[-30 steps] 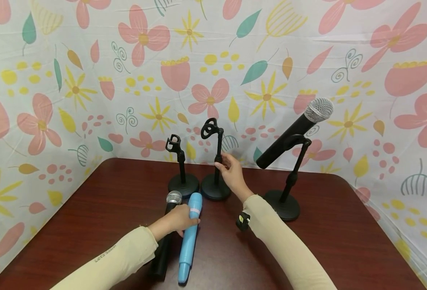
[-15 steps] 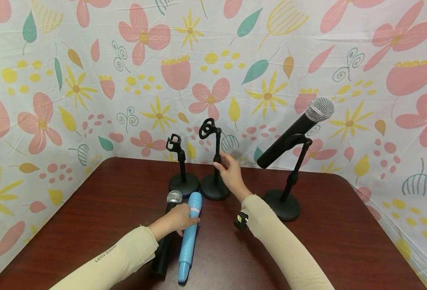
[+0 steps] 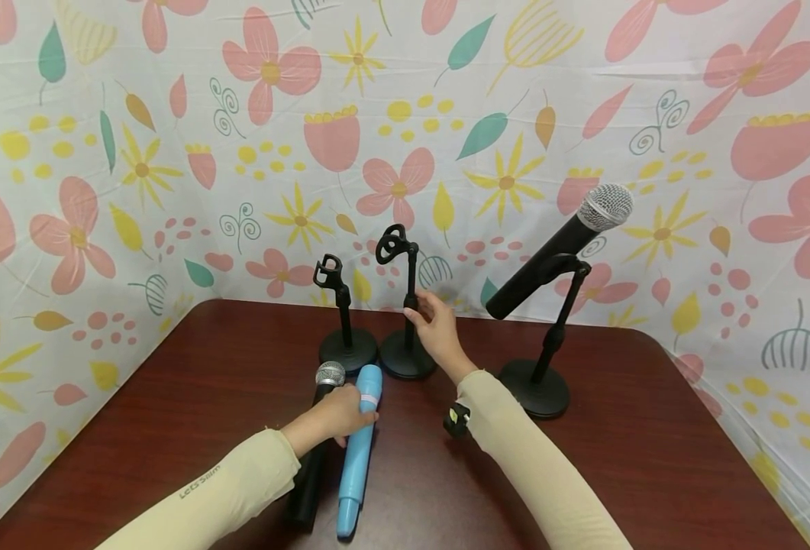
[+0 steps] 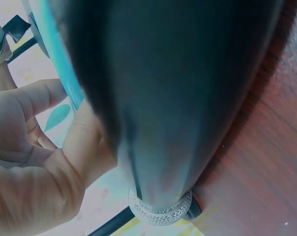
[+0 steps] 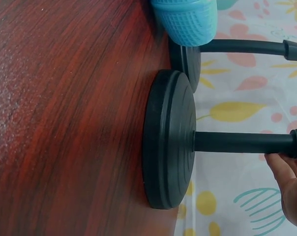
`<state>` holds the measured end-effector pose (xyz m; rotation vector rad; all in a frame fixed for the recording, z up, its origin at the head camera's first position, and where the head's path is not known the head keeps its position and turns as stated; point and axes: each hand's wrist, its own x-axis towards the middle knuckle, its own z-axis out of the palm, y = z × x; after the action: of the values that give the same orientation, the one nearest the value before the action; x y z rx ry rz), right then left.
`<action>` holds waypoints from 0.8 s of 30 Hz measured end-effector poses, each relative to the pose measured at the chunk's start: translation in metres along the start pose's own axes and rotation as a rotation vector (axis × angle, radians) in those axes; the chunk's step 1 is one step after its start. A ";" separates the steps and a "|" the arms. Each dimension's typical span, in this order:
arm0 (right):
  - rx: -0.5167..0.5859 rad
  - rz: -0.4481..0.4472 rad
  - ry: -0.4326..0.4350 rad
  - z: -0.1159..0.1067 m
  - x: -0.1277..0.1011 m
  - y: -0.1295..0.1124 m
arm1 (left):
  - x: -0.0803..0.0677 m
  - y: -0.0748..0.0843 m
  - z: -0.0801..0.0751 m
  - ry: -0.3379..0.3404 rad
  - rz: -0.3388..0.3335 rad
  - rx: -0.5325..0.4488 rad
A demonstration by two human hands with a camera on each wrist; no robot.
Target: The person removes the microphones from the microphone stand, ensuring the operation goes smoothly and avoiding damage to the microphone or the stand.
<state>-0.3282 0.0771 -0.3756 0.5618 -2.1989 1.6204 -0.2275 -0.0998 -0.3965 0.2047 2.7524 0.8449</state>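
- Looking down in the head view, the left hand lay over the blue microphone on the tabletop, fingers curled round its upper body; a black microphone lay touching alongside.
- The left sleeve bore small lettering, too blurred to read surely.
- The right hand pinched the pole of the middle stand; a third microphone sat clipped in the right stand.
- Left wrist view: the black microphone filled the frame, its print unreadable.
- Right wrist view: fingers gripped the middle stand's pole above its round base.
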 end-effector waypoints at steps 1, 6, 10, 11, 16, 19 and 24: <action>-0.007 -0.003 0.000 -0.001 -0.001 -0.005 | 0.000 0.000 0.000 0.003 -0.001 0.008; -0.015 -0.016 0.001 -0.002 -0.004 -0.012 | 0.004 -0.002 -0.004 0.006 0.030 0.052; 0.012 -0.005 -0.012 -0.003 -0.003 -0.011 | 0.006 0.000 -0.012 0.020 0.080 0.104; 0.014 -0.004 -0.016 -0.004 -0.003 -0.010 | 0.005 0.002 -0.014 0.022 0.086 0.120; 0.023 0.000 -0.023 -0.005 -0.003 -0.007 | 0.008 0.012 -0.029 0.035 0.061 0.146; 0.023 -0.001 -0.016 -0.005 -0.004 -0.007 | 0.012 0.020 -0.042 0.085 0.051 0.139; 0.017 -0.009 -0.003 -0.004 -0.004 -0.005 | 0.018 0.032 -0.064 0.250 0.119 0.049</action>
<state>-0.3218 0.0803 -0.3718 0.5783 -2.1834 1.6354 -0.2608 -0.1036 -0.3305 0.2935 3.0221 0.8882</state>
